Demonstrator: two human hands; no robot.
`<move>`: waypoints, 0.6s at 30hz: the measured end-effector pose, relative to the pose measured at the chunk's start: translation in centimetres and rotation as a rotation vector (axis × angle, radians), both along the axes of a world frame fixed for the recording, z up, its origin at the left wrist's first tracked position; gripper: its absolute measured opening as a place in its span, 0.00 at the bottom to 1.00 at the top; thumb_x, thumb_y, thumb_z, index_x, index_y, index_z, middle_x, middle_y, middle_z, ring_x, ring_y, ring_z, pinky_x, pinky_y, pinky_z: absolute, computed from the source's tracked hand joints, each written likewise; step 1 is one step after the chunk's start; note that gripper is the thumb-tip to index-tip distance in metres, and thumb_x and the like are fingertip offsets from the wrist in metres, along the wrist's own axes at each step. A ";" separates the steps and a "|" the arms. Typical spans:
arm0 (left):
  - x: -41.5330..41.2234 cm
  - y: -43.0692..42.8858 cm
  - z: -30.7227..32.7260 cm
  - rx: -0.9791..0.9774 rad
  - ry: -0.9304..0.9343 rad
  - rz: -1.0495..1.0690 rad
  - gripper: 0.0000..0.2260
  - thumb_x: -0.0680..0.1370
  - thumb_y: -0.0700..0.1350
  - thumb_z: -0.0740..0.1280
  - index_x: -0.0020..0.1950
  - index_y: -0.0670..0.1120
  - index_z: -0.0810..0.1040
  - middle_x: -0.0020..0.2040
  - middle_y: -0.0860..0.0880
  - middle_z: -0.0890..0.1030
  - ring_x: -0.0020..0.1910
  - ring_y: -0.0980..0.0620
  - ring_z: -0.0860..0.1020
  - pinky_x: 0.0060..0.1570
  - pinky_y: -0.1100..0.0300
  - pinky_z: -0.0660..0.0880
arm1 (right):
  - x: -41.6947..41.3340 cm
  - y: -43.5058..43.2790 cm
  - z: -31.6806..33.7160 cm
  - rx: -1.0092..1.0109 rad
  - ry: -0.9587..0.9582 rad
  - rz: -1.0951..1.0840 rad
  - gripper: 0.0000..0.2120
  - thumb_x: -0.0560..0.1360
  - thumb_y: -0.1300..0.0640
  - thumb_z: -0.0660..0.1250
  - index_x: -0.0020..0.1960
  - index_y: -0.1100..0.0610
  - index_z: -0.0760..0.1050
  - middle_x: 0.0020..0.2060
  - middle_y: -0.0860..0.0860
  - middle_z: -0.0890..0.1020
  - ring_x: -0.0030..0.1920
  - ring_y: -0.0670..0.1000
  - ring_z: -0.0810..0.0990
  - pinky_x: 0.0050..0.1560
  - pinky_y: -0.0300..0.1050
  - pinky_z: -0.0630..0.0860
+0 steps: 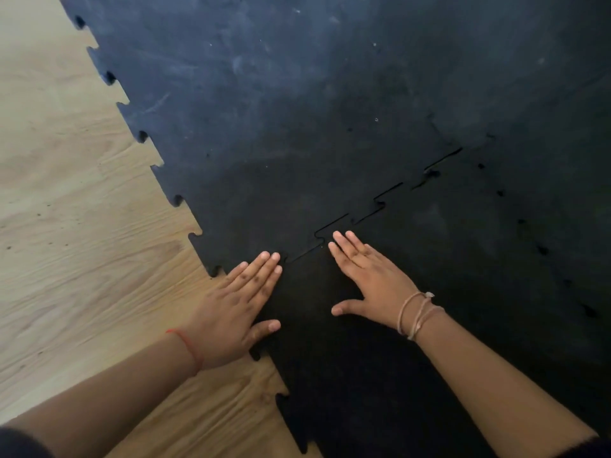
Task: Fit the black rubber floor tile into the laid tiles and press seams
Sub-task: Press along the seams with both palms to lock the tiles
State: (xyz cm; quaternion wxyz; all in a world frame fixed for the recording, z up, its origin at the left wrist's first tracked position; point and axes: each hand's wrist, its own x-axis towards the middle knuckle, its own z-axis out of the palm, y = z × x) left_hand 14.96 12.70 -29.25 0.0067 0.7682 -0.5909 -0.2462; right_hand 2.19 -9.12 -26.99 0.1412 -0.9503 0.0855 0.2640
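A black rubber floor tile [380, 375] with jigsaw edges lies flat at the bottom centre. It meets the laid tiles [281, 110] along a toothed seam [363, 213] that runs up to the right, with thin gaps showing. My left hand [238, 309] lies flat, fingers together, on the tile's left corner, its fingertips at the seam. My right hand [367, 276] lies flat on the tile with fingers stretched and thumb spread, its fingertips just below the seam. Neither hand holds anything.
Light plywood subfloor [72, 226] fills the left side and bottom left. The laid tiles' toothed left edge [158, 170] runs diagonally across it. Another seam with small dark gaps [542, 249] runs down the right side.
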 end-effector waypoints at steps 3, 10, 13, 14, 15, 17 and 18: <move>0.0 0.6 1.2 -0.052 -0.114 -0.076 0.33 0.76 0.60 0.34 0.74 0.42 0.53 0.75 0.44 0.54 0.74 0.46 0.51 0.73 0.55 0.50 | 0.8 -0.3 -0.2 -0.123 0.046 0.042 0.55 0.66 0.30 0.62 0.72 0.56 0.30 0.72 0.50 0.31 0.71 0.49 0.30 0.70 0.44 0.35; -0.3 -0.3 2.3 0.077 -0.059 -0.028 0.33 0.75 0.60 0.38 0.72 0.41 0.57 0.73 0.41 0.58 0.74 0.51 0.53 0.71 0.54 0.48 | 2.6 -0.2 0.4 -0.177 0.156 0.110 0.57 0.66 0.34 0.66 0.72 0.60 0.31 0.74 0.57 0.34 0.74 0.55 0.35 0.71 0.47 0.37; -0.6 -0.3 1.8 0.104 -0.023 -0.029 0.36 0.70 0.66 0.32 0.71 0.44 0.36 0.74 0.45 0.37 0.70 0.44 0.33 0.69 0.47 0.33 | 2.7 -0.5 0.4 -0.144 0.153 0.088 0.56 0.66 0.36 0.67 0.72 0.59 0.31 0.74 0.56 0.34 0.74 0.54 0.34 0.71 0.47 0.37; -0.7 -0.3 1.5 0.128 0.009 -0.022 0.38 0.66 0.68 0.28 0.68 0.45 0.30 0.71 0.47 0.31 0.68 0.45 0.28 0.67 0.48 0.29 | 2.6 -0.7 0.3 -0.114 0.136 0.080 0.56 0.66 0.36 0.67 0.73 0.58 0.31 0.74 0.55 0.34 0.73 0.53 0.33 0.71 0.46 0.36; -1.0 -0.6 1.2 0.134 0.017 -0.024 0.38 0.63 0.68 0.25 0.66 0.46 0.28 0.69 0.47 0.28 0.66 0.44 0.25 0.65 0.49 0.27 | 2.3 -1.0 0.1 -0.079 0.106 0.063 0.56 0.66 0.35 0.67 0.73 0.57 0.32 0.74 0.53 0.34 0.73 0.51 0.32 0.70 0.45 0.35; -1.6 -1.5 0.6 0.116 0.011 0.005 0.39 0.62 0.69 0.24 0.65 0.45 0.26 0.66 0.46 0.24 0.64 0.43 0.22 0.65 0.51 0.26 | 1.2 -1.4 -0.2 -0.055 0.026 -0.006 0.57 0.63 0.30 0.65 0.73 0.54 0.33 0.72 0.48 0.33 0.71 0.49 0.30 0.69 0.44 0.33; -1.9 -2.3 0.4 0.097 0.003 0.030 0.38 0.64 0.69 0.26 0.65 0.45 0.25 0.65 0.45 0.23 0.63 0.43 0.21 0.65 0.52 0.26 | 0.5 -1.7 -0.4 -0.082 -0.008 -0.071 0.57 0.62 0.28 0.62 0.73 0.54 0.32 0.72 0.48 0.32 0.71 0.49 0.29 0.69 0.44 0.33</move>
